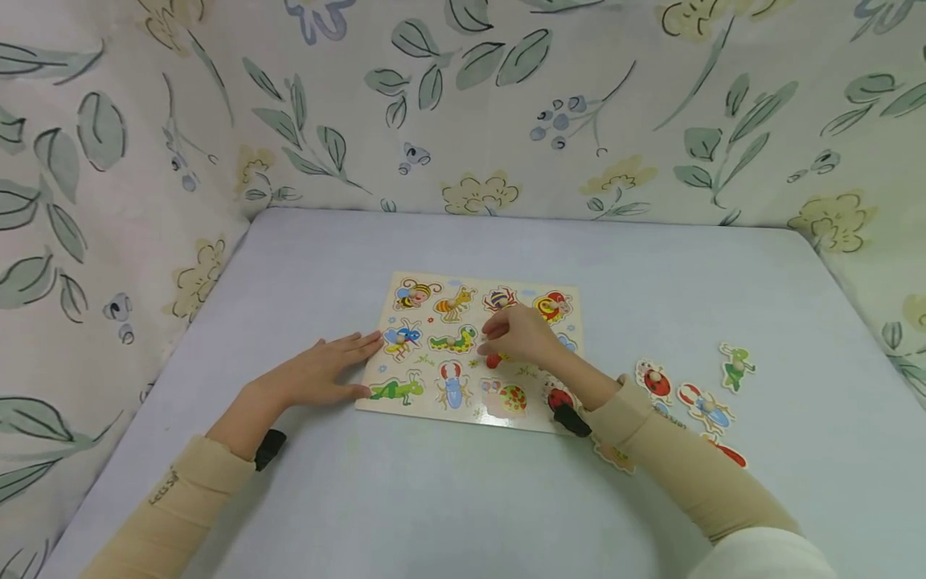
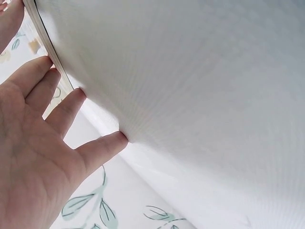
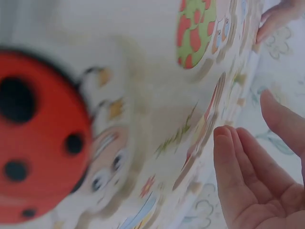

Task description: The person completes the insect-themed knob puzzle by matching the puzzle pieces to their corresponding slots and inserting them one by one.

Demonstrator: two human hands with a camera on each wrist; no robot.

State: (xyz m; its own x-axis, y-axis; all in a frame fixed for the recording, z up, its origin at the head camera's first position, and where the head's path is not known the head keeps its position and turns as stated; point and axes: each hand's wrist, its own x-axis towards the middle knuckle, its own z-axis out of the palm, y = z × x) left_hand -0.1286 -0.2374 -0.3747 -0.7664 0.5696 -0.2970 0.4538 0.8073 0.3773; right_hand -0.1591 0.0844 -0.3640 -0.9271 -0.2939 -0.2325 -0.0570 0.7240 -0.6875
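A pale table (image 1: 405,498) is spread across the middle and bottom of the frame and is bordered at the top, left and upper right by flowered cloth (image 1: 492,169). Its far edge is seen above the centre. A wide strip of tabletop is left between that edge and the puzzle board (image 1: 430,406), and more below the board.

The board is set flat at the centre, its pale face printed with three rows of bright insects. Its left edge is touched by the left hand (image 1: 321,374), whose fingers are spread and nearly straight, with nothing gripped. The right hand (image 1: 524,334) is held over the board's right half, its fingers lightly bent and parted from the thumb; nothing is seen between them.

At the right, a ladybird piece (image 1: 654,382), a beetle piece (image 1: 705,408) and a green insect piece (image 1: 736,367) are scattered; a red piece (image 1: 729,455) is partly hidden by the right sleeve (image 1: 680,466).
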